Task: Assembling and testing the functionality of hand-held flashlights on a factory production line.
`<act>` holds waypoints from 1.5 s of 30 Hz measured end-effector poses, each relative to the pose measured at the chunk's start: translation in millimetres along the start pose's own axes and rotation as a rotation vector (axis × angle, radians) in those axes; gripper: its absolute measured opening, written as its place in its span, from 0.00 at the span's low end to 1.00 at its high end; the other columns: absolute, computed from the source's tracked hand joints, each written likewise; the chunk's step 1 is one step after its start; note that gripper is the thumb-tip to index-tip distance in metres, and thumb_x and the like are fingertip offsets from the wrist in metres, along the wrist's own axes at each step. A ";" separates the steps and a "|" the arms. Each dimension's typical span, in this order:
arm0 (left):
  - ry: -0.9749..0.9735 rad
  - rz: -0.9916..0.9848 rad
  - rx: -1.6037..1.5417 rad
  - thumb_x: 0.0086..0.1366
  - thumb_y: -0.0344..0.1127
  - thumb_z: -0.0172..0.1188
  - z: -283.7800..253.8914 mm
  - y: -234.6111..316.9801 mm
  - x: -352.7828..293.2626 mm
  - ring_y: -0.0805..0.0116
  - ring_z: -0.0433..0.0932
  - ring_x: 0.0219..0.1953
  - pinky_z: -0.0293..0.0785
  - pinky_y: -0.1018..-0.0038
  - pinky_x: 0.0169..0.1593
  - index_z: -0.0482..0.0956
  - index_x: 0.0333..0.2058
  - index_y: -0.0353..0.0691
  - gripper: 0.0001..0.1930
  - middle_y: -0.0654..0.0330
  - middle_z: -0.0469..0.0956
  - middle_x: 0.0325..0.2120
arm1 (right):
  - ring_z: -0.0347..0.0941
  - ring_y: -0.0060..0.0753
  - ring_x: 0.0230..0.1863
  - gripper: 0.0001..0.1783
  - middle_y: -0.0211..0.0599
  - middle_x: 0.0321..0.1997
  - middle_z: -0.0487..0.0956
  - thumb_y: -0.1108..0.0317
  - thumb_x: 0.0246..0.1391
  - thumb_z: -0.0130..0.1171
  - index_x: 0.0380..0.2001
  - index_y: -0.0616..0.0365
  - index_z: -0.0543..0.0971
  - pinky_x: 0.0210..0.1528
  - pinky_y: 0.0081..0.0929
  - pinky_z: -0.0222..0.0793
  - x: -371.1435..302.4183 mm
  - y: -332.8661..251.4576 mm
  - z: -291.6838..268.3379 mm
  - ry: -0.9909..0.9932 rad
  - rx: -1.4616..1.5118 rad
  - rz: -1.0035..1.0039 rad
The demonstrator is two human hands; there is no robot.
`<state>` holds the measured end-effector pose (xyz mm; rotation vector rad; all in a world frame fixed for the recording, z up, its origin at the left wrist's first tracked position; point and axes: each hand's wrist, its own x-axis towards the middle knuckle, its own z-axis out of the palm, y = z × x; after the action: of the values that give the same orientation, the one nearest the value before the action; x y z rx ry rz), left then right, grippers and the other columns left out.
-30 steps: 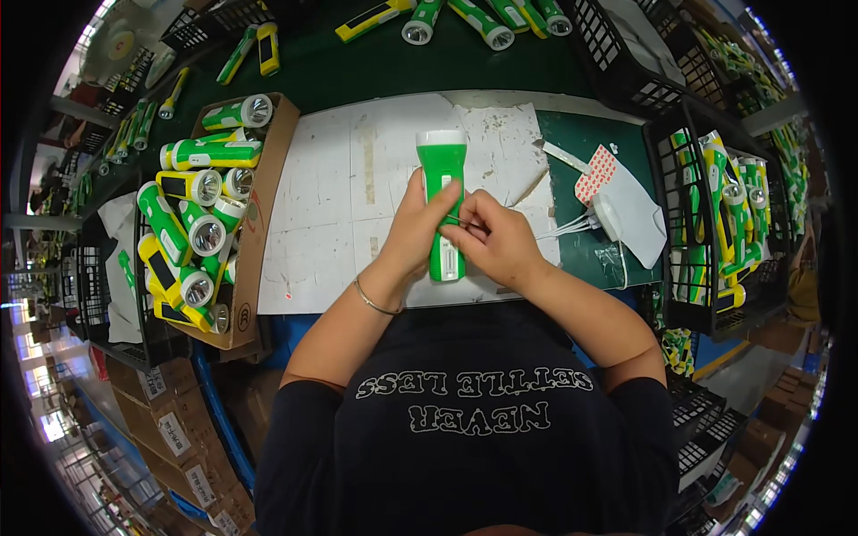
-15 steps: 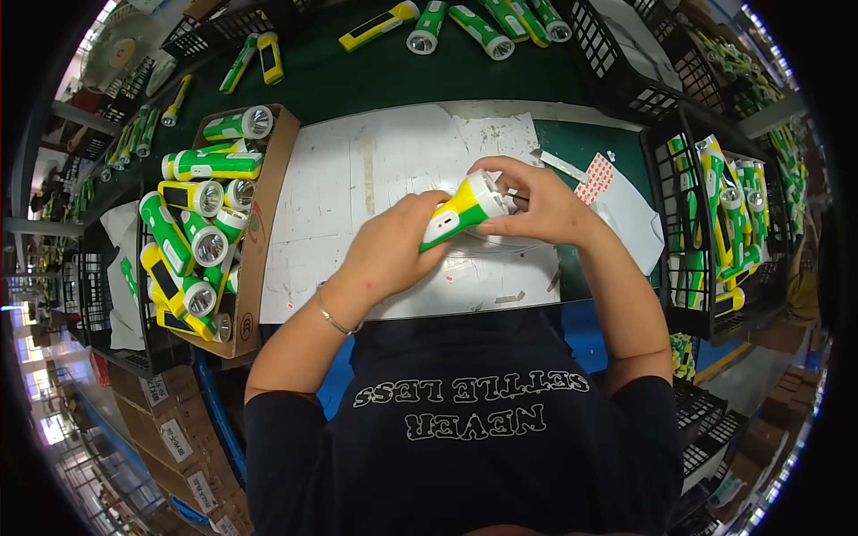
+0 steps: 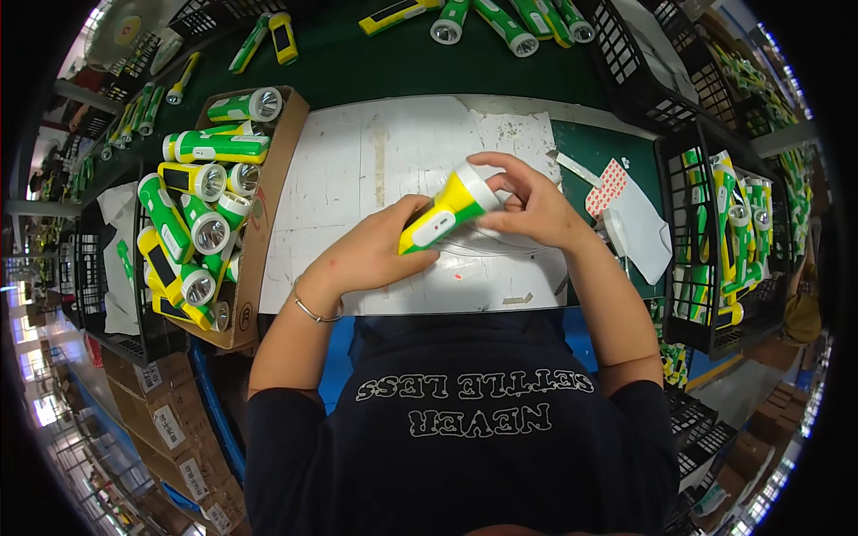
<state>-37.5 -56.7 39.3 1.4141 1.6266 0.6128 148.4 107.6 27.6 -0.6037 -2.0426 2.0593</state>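
Note:
A green and yellow flashlight [image 3: 441,216] with a white head ring is held tilted above the white work board, its head up and to the right. My left hand [image 3: 380,243] is closed around the lower body, thumb along the near side. At the head, my right hand [image 3: 529,204] curls its fingers about the white ring [image 3: 481,186], index finger over the top edge. The front face of the head is turned toward the right palm and mostly hidden.
A cardboard box [image 3: 284,152] of similar flashlights stands at left, a black crate [image 3: 666,179] of more at right. Beside my right forearm lie a white sheet [image 3: 645,223], a red-dotted sticker sheet [image 3: 608,189] and a white strip [image 3: 579,168]. Several flashlights [image 3: 508,29] line the far edge.
The flashlight has moved slightly left, and its head, which looked jagged and partly covered by fingers, now shows a smooth white ring. My right fingers have opened somewhat around it. The view has shifted slightly.

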 end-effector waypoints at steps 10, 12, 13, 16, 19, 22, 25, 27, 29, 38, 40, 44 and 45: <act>0.267 -0.081 -0.283 0.53 0.39 0.67 20.5 -28.5 9.0 0.67 0.71 0.44 0.68 0.74 0.49 0.58 0.55 0.34 0.36 0.51 0.71 0.42 | 0.75 0.41 0.30 0.11 0.34 0.32 0.76 0.58 0.48 0.59 0.32 0.52 0.76 0.32 0.34 0.71 21.5 63.6 43.2 0.306 -0.998 -0.086; 0.356 -0.084 -0.240 0.51 0.41 0.66 21.9 -30.5 10.7 0.57 0.74 0.45 0.69 0.70 0.50 0.60 0.54 0.33 0.35 0.46 0.73 0.43 | 0.75 0.37 0.28 0.11 0.35 0.31 0.77 0.62 0.51 0.57 0.33 0.57 0.75 0.31 0.31 0.70 20.3 64.0 34.5 0.307 -0.890 -0.113; 0.355 -0.082 -0.240 0.51 0.41 0.66 21.8 -30.1 11.3 0.57 0.74 0.45 0.69 0.70 0.50 0.60 0.54 0.33 0.35 0.46 0.73 0.43 | 0.75 0.37 0.28 0.11 0.35 0.31 0.77 0.62 0.51 0.57 0.33 0.57 0.75 0.31 0.31 0.70 20.1 64.3 33.0 0.309 -0.891 -0.113; 0.382 -0.137 -0.220 0.51 0.40 0.66 23.7 -27.3 15.5 0.58 0.75 0.44 0.70 0.70 0.49 0.61 0.53 0.33 0.35 0.47 0.73 0.43 | 0.72 0.22 0.25 0.09 0.31 0.26 0.77 0.65 0.53 0.57 0.30 0.61 0.75 0.30 0.22 0.67 15.0 59.9 28.6 0.212 -0.078 -0.054; 0.406 -0.102 -0.225 0.50 0.39 0.67 29.6 -25.3 17.6 0.58 0.75 0.44 0.70 0.69 0.48 0.61 0.53 0.33 0.34 0.47 0.73 0.42 | 0.68 0.13 0.28 0.09 0.25 0.27 0.73 0.67 0.57 0.55 0.31 0.64 0.75 0.31 0.13 0.65 5.3 36.0 27.7 0.122 0.125 0.022; 0.409 -0.068 -0.203 0.50 0.39 0.66 33.7 -21.3 20.4 0.56 0.75 0.44 0.70 0.69 0.48 0.61 0.53 0.33 0.34 0.46 0.73 0.42 | 0.67 0.12 0.27 0.10 0.25 0.26 0.74 0.67 0.56 0.56 0.35 0.64 0.76 0.31 0.13 0.64 0.9 27.2 27.9 0.153 0.010 0.038; 0.410 -0.056 -0.165 0.51 0.38 0.67 37.0 -15.7 22.0 0.65 0.73 0.44 0.69 0.72 0.48 0.60 0.53 0.34 0.34 0.52 0.73 0.41 | 0.67 0.12 0.27 0.12 0.24 0.25 0.74 0.66 0.56 0.56 0.38 0.64 0.76 0.30 0.12 0.63 -2.7 26.8 27.4 0.196 -0.060 -0.016; 0.418 -0.055 -0.174 0.51 0.38 0.67 38.6 -11.9 21.9 0.65 0.73 0.44 0.69 0.72 0.48 0.61 0.53 0.34 0.34 0.52 0.73 0.42 | 0.65 0.11 0.26 0.11 0.24 0.23 0.73 0.65 0.57 0.55 0.34 0.64 0.76 0.28 0.13 0.61 -3.1 26.7 30.3 0.276 -0.123 -0.060; 0.425 -0.059 -0.177 0.51 0.38 0.67 40.2 -10.3 22.9 0.64 0.73 0.45 0.69 0.72 0.48 0.61 0.53 0.34 0.34 0.52 0.73 0.42 | 0.67 0.14 0.24 0.12 0.28 0.21 0.74 0.63 0.56 0.56 0.32 0.64 0.77 0.27 0.16 0.63 -2.3 28.7 30.5 0.312 -0.157 -0.056; 0.656 0.079 0.159 0.51 0.38 0.65 53.4 -6.1 27.7 0.48 0.74 0.40 0.73 0.64 0.42 0.61 0.54 0.36 0.33 0.46 0.69 0.43 | 0.66 0.18 0.19 0.15 0.31 0.17 0.74 0.60 0.56 0.54 0.25 0.64 0.75 0.24 0.21 0.62 0.5 34.6 31.9 0.386 -0.204 -0.025; 0.724 0.083 0.225 0.51 0.38 0.64 56.4 -0.8 28.4 0.49 0.75 0.38 0.74 0.63 0.39 0.61 0.53 0.38 0.32 0.48 0.69 0.41 | 0.66 0.18 0.19 0.16 0.31 0.16 0.73 0.60 0.56 0.54 0.25 0.64 0.75 0.23 0.21 0.62 0.3 35.2 34.3 0.418 -0.235 -0.028; 0.815 0.075 0.308 0.51 0.36 0.64 58.7 1.2 29.7 0.51 0.74 0.35 0.74 0.62 0.35 0.63 0.53 0.40 0.31 0.52 0.68 0.37 | 0.64 0.18 0.18 0.14 0.32 0.15 0.72 0.62 0.56 0.55 0.23 0.63 0.74 0.22 0.22 0.60 0.4 42.6 40.9 0.481 -0.086 -0.061; 0.822 0.074 0.317 0.51 0.36 0.64 58.3 1.2 30.3 0.51 0.74 0.35 0.74 0.62 0.35 0.63 0.52 0.40 0.30 0.52 0.68 0.37 | 0.64 0.18 0.18 0.14 0.32 0.15 0.71 0.63 0.56 0.55 0.24 0.63 0.74 0.21 0.22 0.60 0.8 44.0 41.3 0.508 -0.073 -0.084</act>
<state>13.4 -37.5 2.4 1.5516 2.3971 1.1164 137.8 68.4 -17.0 -0.9242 -1.8084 1.5802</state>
